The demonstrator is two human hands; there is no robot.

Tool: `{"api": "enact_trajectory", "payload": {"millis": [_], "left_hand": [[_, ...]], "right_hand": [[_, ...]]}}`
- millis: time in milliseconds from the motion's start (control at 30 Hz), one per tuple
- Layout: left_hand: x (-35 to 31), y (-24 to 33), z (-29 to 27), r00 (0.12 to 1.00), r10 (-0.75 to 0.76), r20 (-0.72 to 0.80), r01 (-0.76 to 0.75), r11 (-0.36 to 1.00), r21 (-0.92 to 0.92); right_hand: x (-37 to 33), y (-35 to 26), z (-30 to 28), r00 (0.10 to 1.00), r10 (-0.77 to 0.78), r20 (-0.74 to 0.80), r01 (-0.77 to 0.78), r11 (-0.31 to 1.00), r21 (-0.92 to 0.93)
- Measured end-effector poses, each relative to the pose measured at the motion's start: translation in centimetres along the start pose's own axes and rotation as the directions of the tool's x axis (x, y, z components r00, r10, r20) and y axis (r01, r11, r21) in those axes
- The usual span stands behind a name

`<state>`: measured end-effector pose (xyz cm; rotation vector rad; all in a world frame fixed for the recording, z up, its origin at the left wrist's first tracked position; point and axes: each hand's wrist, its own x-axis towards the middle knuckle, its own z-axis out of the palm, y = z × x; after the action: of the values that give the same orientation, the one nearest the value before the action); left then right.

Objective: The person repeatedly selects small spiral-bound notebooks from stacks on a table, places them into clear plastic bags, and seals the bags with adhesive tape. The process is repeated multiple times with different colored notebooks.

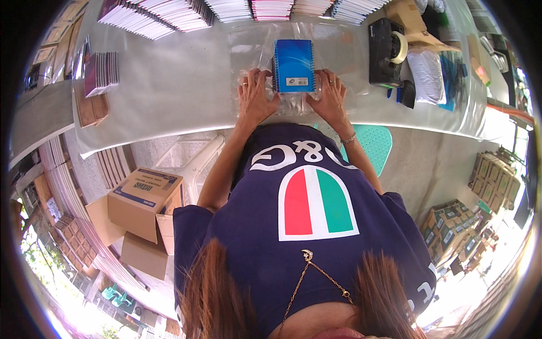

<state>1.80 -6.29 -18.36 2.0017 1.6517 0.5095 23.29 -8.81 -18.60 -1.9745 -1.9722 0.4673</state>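
Fingers (pixel 252 79) bent, our left hand (pixel 257 100) and right hand (pixel 330 100) touch clear plastic (pixel 291 103), gripping or not we cannot tell, with a blue notebook (pixel 294 63) on or inside it.

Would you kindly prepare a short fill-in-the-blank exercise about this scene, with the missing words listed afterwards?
1. The notebook between the left hand and the right hand has a ____ cover.
2. The black tape dispenser stands to the ____ of the notebook.
3. The open cardboard box is to the ____ of the dark shirt.
4. The printed arch has a green right panel and a ____ left panel.

Missing words: blue; right; left; red.
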Motion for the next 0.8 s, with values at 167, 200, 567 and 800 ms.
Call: {"api": "enact_trajectory", "payload": {"millis": [167, 200, 567, 800], "left_hand": [[-0.04, -0.02, 0.06, 1.0, -0.008, -0.009, 0.008, 1.0, 0.004], [-0.04, -0.1, 0.09, 1.0, -0.006, -0.011, 0.006, 1.0, 0.005], [0.06, -0.04, 0.41, 0.998, -0.008, -0.059, 0.008, 1.0, 0.01], [0.01, 0.15, 0.37, 0.997, -0.009, -0.075, 0.009, 1.0, 0.003]], "right_hand": [[0.2, -0.45, -0.01, 0.999, 0.032, -0.02, -0.032, 0.999, 0.018], [0.23, -0.5, -0.03, 0.999, 0.031, -0.023, -0.031, 0.999, 0.023], [0.26, -0.15, 0.62, 0.996, 0.024, -0.08, -0.022, 0.999, 0.033], [0.21, -0.45, 0.66, 0.994, 0.044, -0.102, -0.039, 0.998, 0.054]]}}
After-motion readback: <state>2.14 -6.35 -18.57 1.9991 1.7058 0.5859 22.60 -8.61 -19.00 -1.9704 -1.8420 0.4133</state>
